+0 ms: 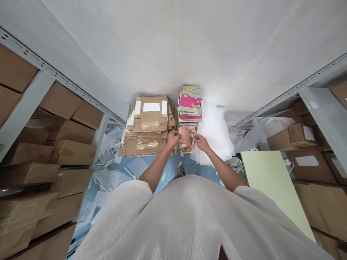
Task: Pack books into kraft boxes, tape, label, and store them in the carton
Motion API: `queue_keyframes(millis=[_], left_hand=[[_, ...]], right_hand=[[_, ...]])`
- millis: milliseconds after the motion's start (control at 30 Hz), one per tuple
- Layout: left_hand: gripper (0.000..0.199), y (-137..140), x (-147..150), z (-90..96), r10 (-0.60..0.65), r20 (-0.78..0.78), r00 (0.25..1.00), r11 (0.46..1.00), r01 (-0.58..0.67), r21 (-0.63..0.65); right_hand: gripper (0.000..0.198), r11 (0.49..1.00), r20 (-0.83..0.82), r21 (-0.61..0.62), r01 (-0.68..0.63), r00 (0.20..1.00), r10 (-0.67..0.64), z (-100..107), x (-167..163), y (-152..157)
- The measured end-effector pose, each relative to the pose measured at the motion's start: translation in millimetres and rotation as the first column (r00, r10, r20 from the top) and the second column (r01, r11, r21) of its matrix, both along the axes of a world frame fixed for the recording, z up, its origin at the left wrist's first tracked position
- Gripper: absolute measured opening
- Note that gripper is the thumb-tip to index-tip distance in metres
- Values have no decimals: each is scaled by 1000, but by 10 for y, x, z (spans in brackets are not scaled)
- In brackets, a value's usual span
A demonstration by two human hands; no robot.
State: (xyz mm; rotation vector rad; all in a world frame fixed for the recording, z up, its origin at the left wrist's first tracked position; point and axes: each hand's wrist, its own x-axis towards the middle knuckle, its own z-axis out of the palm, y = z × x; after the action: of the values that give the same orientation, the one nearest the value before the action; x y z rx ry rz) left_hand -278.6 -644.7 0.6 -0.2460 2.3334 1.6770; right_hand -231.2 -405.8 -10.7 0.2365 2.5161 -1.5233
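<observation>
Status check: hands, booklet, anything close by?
Left hand pinching orange booklet. Right hand at its opposite edge. Book stack just beyond. Flattened cardboard to left.

Salmon-orange booklet (185, 138), small and thin, left edge pinched by fingers of left hand (173, 138), right side at fingertips of right hand (201, 142); left part mostly plain, right part with darker print; small red marks near bottom and near top right; cannot tell if 1 opened piece or 2 overlapping; face turned upward, slightly tilted, just in front of book stack (189, 117), partly covering orange-covered book (186, 150)
</observation>
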Motion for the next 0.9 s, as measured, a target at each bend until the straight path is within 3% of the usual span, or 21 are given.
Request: queue_keyframes(millis=[100,167,233,367,567,733,900], left_hand=[[8,90,-119,242,43,9,999,990,-43,136],[8,239,-140,401,-48,-42,998,981,54,185],[6,461,-96,534,-176,-102,979,969,190,155],[3,1066,155,696,-423,-197,884,905,424,-40],[15,2126,764,771,-632,-242,736,775,598,-206],[20,2954,1399,772,-734,-300,610,674,709,-207],[18,3680,2006,735,-774,-324,545,619,758,-204]], right_hand=[[34,994,-55,-73,76,995,-80,154,7,162],[41,982,-63,-137,130,988,-140,278,51,316],[52,963,-60,-183,198,975,-212,397,148,522],[67,912,-92,-199,359,920,-382,552,529,1080],[59,805,-118,-132,578,798,-591,616,1496,1979],[58,690,-24,-312,653,721,-692,710,2456,2544],[61,506,73,-442,741,591,-803,832,3312,2998]])
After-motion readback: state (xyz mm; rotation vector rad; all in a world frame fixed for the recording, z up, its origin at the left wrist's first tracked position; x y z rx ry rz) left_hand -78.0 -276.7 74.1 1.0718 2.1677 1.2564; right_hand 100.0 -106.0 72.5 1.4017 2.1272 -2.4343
